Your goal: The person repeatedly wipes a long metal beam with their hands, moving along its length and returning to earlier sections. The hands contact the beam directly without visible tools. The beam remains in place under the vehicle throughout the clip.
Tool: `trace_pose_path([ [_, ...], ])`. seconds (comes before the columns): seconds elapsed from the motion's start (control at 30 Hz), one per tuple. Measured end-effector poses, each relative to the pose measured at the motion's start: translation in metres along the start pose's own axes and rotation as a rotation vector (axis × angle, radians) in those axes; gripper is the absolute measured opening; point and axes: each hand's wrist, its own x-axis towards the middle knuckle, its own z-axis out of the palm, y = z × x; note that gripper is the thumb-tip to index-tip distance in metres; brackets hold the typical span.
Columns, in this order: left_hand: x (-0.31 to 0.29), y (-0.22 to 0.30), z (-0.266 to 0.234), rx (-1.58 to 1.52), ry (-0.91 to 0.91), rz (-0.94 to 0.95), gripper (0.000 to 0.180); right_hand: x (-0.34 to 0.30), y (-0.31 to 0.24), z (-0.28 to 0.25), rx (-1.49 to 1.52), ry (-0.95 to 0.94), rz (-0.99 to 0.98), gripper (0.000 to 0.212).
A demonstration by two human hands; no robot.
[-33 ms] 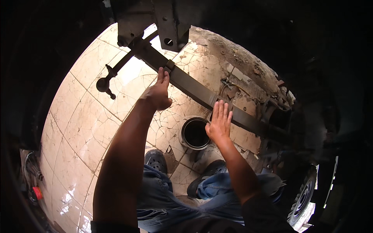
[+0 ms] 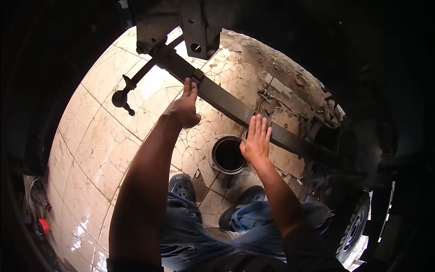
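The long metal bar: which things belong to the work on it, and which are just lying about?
Seemingly part of the job:
long metal bar, at the right hand
clip on it, at the left hand

Seemingly just lying about:
round container on the floor
red object, far left

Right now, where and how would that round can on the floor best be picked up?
Probably by the left edge of its rim, from above and the person's left. The round can stands mouth-up, so its circular rim faces upward and shows fully there, while the right hand hides a bit of its right edge. Keep it level: I can't tell whether its dark inside holds anything.
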Motion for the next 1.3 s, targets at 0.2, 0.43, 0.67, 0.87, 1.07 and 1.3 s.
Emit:
trace_pose_path([
  [0.2,0.0,0.002,-0.001,0.028,-0.009,-0.005,0.104,0.033,0.001,-0.026,0.081,-0.162,0.07,0.102],
  [0.43,0.0,0.003,-0.01,0.02,-0.041,-0.028,0.104,0.0,0.022,-0.008,0.074,-0.051,-0.154,0.097],
  [0.67,0.006,0.006,-0.006,0.049,0.024,0.022,0.105,0.034,0.012,-0.014,0.136,-0.056,-0.024,0.096],
  [0.87,0.004,-0.002,-0.008,0.011,-0.004,0.015,0.105,-0.006,0.083,-0.005,-0.013,-0.061,-0.488,0.082],
  [1.07,0.003,0.006,-0.008,0.012,-0.016,0.015,0.107,-0.002,0.092,-0.017,-0.131,-0.095,-0.566,0.078],
  [1.3,0.001,-0.004,-0.01,-0.023,-0.008,0.008,0.108,-0.002,0.092,-0.015,-0.058,-0.088,-0.556,0.078],
])
